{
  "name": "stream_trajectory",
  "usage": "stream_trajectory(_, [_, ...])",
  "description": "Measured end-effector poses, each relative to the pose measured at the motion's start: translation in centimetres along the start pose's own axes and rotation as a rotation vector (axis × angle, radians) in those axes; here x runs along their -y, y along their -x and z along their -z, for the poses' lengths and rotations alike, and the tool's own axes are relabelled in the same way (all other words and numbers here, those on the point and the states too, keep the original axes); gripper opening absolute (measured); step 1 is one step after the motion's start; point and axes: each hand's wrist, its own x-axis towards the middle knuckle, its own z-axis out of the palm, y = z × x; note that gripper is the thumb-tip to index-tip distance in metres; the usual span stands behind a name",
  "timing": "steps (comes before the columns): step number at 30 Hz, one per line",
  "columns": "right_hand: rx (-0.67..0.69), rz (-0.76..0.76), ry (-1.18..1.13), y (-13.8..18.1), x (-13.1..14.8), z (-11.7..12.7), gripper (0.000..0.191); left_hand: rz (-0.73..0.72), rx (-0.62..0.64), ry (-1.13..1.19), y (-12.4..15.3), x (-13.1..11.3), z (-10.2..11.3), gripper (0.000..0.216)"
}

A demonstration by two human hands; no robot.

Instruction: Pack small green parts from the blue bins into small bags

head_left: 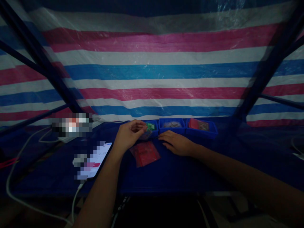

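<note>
Near the desk (180, 177)'s far edge, the left hand (129, 134)'s fingers (137, 123) curl by green pieces (150, 127), the right hand (177, 143)'s bend loosely; any hold is unclear.

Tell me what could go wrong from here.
The left forearm is close beside the phone and could nudge it. The cable plugged into the phone runs near that forearm and might snag. The red packet lies near the left hand, which could brush it aside.
</note>
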Motion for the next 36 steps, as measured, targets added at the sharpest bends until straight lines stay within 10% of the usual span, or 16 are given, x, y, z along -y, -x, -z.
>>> stream_trajectory(16, [-0.004, -0.009, -0.014, 0.2, -0.6, 0.5, 0.020, 0.112, 0.014, 0.376, -0.2, -0.2, -1.6, 0.043])
stream_trajectory(25, [-0.300, -0.358, -0.815, 0.1, 0.0, -0.7, 0.050, 0.084, 0.167, 0.427, 0.5, -0.6, -4.3, 0.037])
stream_trajectory(36, [-0.520, -0.521, -0.941, 0.4, -0.6, -0.1, 0.031, -0.065, 0.205, 0.188, 1.1, -1.2, -5.4, 0.040])
